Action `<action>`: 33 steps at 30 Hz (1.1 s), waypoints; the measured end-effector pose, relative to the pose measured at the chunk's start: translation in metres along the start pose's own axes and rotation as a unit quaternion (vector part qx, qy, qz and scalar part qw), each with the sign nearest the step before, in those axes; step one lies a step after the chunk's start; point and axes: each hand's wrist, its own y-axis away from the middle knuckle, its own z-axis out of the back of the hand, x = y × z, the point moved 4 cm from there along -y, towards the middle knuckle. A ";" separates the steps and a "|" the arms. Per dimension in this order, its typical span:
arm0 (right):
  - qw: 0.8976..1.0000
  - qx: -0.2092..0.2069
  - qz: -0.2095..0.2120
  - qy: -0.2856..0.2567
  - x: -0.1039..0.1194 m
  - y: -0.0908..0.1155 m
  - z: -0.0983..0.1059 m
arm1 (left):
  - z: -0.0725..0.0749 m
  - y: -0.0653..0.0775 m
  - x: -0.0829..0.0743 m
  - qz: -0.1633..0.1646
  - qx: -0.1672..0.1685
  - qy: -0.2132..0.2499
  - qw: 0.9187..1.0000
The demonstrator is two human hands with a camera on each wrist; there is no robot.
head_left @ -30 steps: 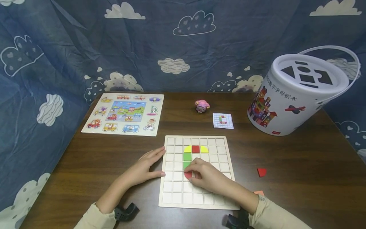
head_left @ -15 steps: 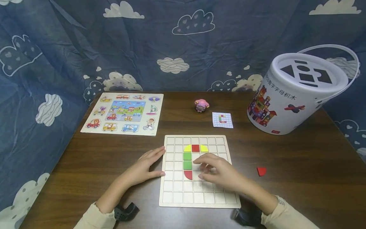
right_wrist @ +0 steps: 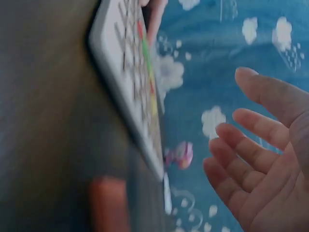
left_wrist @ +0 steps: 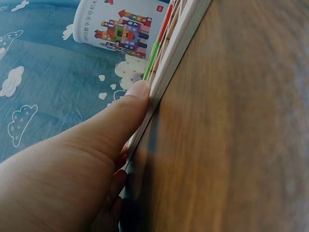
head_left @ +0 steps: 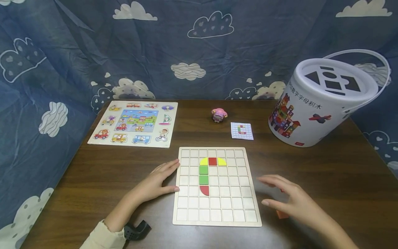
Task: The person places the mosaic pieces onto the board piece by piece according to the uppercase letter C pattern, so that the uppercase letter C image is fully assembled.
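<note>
My left hand (head_left: 157,181) rests against the left edge of a wooden grid board (head_left: 214,216), its fingertips and thumb at the rim. In the grid lie a red square tile (head_left: 212,161), yellow quarter-round tiles (head_left: 222,162) on both sides of it, green square tiles (head_left: 203,169) below, and a red quarter-round tile (head_left: 204,190) at the lower end. My right hand (head_left: 287,195) hovers right of the board with spread fingers and nothing in them. Partly hidden under it are an orange block (head_left: 282,214) and a red piece (head_left: 282,191).
A small card (head_left: 242,131) with a coloured grid pattern and a pink toy figure (head_left: 219,114) lie behind the board. At the back left is a vehicle picture puzzle (head_left: 133,138). A big white bucket (head_left: 323,100) stands at the back right.
My right hand has let go of the red quarter-round tile, which stays in the grid, and has moved right, off the board to the loose pieces. The left hand has stayed put.
</note>
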 end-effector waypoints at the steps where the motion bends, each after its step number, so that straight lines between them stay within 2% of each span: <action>1: 1.000 -0.002 0.003 0.004 -0.004 0.004 0.001 | 0.000 0.000 0.000 0.000 0.000 0.000 1.000; 9: 0.999 0.036 -0.010 -0.003 -0.032 0.033 -0.005 | 0.000 -0.001 0.000 -0.004 0.003 0.001 1.000; 13: 0.995 0.086 -0.046 0.016 -0.046 0.042 -0.008 | 0.000 -0.001 0.000 -0.003 0.007 0.004 1.000; 16: 0.993 0.111 -0.031 0.010 -0.051 0.045 -0.008 | 0.000 -0.001 -0.001 -0.002 0.008 0.007 1.000; 20: 0.994 0.097 0.046 -0.005 -0.052 0.047 -0.008 | -0.001 -0.001 -0.001 -0.003 0.008 0.006 1.000; 22: 0.994 0.088 0.069 -0.008 -0.051 0.045 -0.008 | -0.001 -0.001 0.000 -0.003 0.008 0.006 1.000; 24: 0.994 0.087 0.065 -0.003 -0.049 0.043 -0.008 | 0.000 -0.001 0.000 -0.003 0.008 0.006 1.000; 27: 0.994 0.106 0.010 0.022 -0.046 0.036 -0.007 | 0.000 0.000 0.000 -0.002 0.010 0.006 1.000; 29: 0.994 0.102 -0.014 0.044 -0.041 0.032 -0.006 | 0.000 0.000 0.000 -0.002 0.011 0.007 1.000; 31: 0.995 0.080 -0.018 0.059 -0.035 0.026 -0.004 | 0.000 0.000 -0.001 -0.001 0.013 0.007 1.000; 33: 0.997 0.044 -0.001 0.061 -0.027 0.020 -0.002 | 0.000 0.000 -0.001 0.000 0.014 0.008 1.000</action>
